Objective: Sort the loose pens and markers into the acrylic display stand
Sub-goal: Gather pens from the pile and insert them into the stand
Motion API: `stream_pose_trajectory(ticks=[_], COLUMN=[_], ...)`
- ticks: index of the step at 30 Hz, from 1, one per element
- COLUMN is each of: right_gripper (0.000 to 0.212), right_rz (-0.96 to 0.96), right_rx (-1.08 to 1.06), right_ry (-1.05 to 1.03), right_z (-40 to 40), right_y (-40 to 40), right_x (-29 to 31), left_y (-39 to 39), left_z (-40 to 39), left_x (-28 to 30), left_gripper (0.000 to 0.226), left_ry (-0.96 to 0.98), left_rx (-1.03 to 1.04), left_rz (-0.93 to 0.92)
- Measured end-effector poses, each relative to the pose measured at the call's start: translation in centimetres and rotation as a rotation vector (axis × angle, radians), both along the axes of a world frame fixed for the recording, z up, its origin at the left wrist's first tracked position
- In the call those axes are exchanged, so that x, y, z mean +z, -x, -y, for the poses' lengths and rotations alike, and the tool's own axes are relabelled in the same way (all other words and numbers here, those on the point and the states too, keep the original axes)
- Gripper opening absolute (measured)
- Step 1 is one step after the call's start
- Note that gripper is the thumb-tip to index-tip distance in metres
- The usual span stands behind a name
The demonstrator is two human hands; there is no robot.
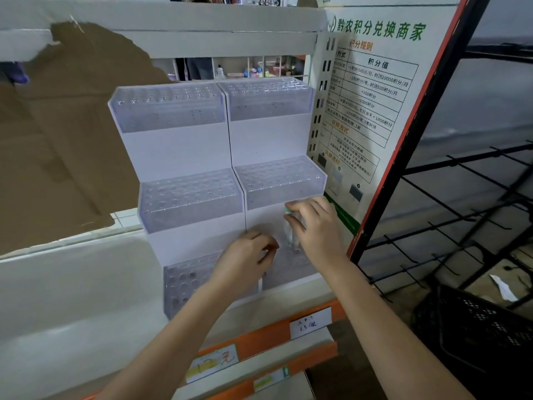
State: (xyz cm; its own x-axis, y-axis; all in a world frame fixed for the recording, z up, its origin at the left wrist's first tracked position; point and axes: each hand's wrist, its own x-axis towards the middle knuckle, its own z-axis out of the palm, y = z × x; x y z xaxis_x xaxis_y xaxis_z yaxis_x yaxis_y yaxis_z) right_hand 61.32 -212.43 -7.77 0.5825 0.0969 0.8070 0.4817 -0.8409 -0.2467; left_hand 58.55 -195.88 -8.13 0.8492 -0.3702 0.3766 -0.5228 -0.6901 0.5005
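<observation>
A tiered acrylic display stand (184,151) sits on a shelf. At its lowest right tier, the right hand (314,226) pinches a slim, green-capped pen (288,226) upright over the holes, while the left hand (245,264), fingers curled, rests beside it; whether it holds anything cannot be told. The pen looks light, stiff and smooth, best pinched near its cap.
</observation>
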Motion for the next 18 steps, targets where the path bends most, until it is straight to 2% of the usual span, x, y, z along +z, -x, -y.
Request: stream_pose_trajectory(ticks=[4, 7, 11, 18], right_gripper=[0.018, 0.008, 0.005, 0.012], right_rz=[-0.01, -0.033, -0.061, -0.2], right_rx=[-0.063, -0.078, -0.082, 0.0], right_ry=[-0.041, -0.03, 0.042, -0.008], right_z=[-0.2, 0.1, 0.0, 0.4], right_y=[-0.4, -0.4, 0.2, 1.2], right_x=[0.6, 0.4, -0.1, 1.9], left_y=[-0.3, -0.4, -0.6, -0.2], left_z=[-0.2, -0.4, -0.6, -0.8], left_x=[0.0, 0.1, 0.2, 0.5], left_gripper=[0.015, 0.017, 0.019, 0.019], left_ry=[-0.012, -0.031, -0.076, -0.192], left_rx=[-0.016, -0.03, -0.07, -0.118], left_rz=[-0.022, -0.057, -0.058, 0.031])
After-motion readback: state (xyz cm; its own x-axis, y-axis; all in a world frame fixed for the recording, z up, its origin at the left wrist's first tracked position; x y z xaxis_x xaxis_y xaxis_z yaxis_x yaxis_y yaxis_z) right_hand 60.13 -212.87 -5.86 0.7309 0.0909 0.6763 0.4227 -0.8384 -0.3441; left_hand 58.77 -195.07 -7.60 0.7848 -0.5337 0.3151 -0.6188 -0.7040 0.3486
